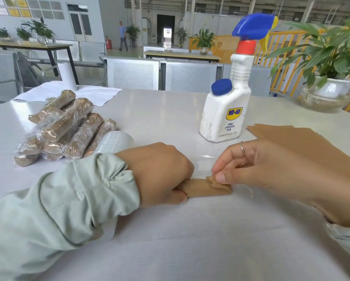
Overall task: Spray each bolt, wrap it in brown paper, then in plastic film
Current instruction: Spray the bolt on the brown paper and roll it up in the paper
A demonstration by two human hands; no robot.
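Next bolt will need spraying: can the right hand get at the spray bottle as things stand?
Probably yes: the spray bottle stands just beyond the right hand with bare table between, but its fingers first must release the brown-paper bundle.

Matt brown paper wrap (205, 188), glossy white plastic bottle (225, 116), seemingly smooth satin table (170, 110).

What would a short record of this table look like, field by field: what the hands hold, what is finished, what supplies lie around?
being wrapped: paper-wrapped bolt, lying on clear plastic film
left hand: grips the bundle's left end
right hand: pinches the folded paper flap at its right end
finished: pile of film-wrapped bundles, far left
film roll: beside that pile
spray bottle: upright behind the hands
brown paper sheets: stacked at right
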